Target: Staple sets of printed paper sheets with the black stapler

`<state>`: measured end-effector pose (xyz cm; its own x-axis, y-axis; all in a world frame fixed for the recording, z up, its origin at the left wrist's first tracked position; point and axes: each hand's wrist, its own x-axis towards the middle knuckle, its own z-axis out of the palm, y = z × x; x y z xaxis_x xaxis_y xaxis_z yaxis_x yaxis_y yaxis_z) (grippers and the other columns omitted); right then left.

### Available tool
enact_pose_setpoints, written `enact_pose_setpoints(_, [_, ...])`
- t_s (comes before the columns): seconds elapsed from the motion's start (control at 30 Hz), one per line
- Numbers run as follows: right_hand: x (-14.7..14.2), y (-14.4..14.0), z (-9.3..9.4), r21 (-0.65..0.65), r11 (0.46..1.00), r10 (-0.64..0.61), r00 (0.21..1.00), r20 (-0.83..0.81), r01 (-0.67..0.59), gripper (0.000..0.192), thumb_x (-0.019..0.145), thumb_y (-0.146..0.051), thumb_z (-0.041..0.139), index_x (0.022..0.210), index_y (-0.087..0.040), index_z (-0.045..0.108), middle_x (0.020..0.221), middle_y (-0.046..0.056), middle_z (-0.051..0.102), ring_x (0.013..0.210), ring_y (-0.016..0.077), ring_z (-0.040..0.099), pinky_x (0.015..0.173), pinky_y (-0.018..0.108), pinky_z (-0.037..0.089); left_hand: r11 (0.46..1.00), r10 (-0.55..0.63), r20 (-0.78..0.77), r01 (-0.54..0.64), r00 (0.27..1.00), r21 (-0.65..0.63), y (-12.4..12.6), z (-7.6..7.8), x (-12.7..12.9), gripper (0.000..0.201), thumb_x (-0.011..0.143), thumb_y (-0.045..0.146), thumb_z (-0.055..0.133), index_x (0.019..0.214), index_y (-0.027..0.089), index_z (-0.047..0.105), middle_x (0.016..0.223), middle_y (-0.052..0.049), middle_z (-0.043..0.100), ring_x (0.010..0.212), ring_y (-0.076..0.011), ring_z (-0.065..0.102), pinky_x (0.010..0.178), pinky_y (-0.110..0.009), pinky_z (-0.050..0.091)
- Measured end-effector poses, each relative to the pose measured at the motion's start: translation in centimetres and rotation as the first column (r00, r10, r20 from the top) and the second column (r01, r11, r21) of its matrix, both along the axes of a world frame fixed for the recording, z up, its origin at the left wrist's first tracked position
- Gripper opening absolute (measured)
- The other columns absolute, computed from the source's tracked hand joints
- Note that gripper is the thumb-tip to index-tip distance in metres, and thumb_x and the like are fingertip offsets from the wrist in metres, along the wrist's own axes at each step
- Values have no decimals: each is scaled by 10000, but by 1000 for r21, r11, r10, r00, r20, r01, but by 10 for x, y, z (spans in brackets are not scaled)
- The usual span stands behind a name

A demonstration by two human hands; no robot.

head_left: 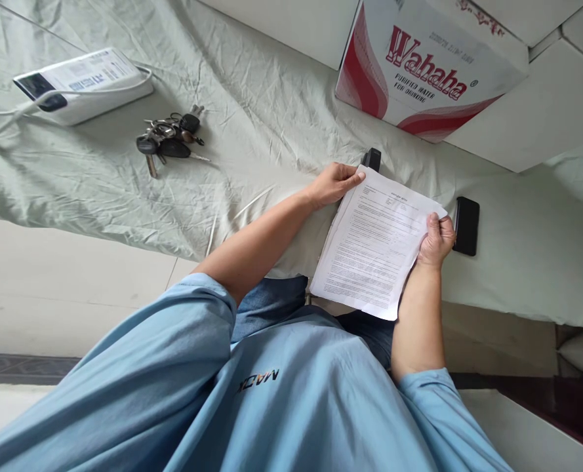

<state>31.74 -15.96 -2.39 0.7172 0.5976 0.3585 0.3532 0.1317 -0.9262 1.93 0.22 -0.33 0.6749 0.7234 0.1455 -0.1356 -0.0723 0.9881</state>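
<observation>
A stack of printed paper sheets [374, 242] is held up, tilted, over the near edge of the cloth-covered table. My left hand [334, 185] pinches its upper left corner, thumb on top and fingers behind. On the upper right edge, my right hand [437, 240] grips the same sheets, its thumb on the front. Small dense text covers the top page. Just beyond the upper left corner sits a small black object [372, 158], partly hidden by the paper. A black phone [467, 226] lies close to the right of my right hand.
A bunch of keys [170, 137] lies on the green tablecloth [271, 124] at left. Farther left is a white box-shaped device [84, 85] with a white cable [6, 124]. A Wahaha water carton [419, 72] stands at the back among white boxes [532, 111].
</observation>
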Motion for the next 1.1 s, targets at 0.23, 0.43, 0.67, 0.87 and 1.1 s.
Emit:
enact_pose_setpoints(0.23, [0,0,-1,5,1000,4,1000,-21,-4,566,783,-757,916,819,-224,730,781,-21,623,855,190,656,905,378,610,994,31,5,-31,1000,103,1,-1,1,847,955,1031,614,706,254,387,676,39,308,653,-111,253,595,-323,200])
enact_pose_setpoints(0.43, [-1,1,-2,5,998,-62,998,-6,62,592,799,-766,902,773,-244,624,779,-32,558,852,190,633,856,367,600,983,77,-13,-74,997,167,3,-4,2,791,1026,951,600,725,276,319,679,40,263,661,-125,214,600,-359,190])
enact_pose_setpoints(0.67, [2,2,-4,53,994,-100,995,13,100,585,779,-757,936,826,-249,651,809,-41,576,811,169,593,845,362,591,977,90,-14,-86,996,196,3,-4,3,832,1008,1003,554,706,274,292,661,42,245,631,-119,212,594,-361,189])
enact_pose_setpoints(0.87, [0,1,-2,33,998,-60,998,-3,60,563,787,-719,942,830,-243,644,816,-52,543,823,162,577,857,348,556,977,61,-12,-57,998,206,3,-5,4,834,997,1009,571,677,259,397,642,22,324,630,-132,294,599,-359,227])
enact_pose_setpoints(1.1, [-3,1,1,11,998,-68,995,-69,69,492,814,-616,954,842,-251,625,795,-45,570,850,165,549,850,329,531,986,28,-63,-17,998,164,-2,1,1,810,1008,1004,547,721,250,479,678,8,406,661,-140,372,625,-358,297])
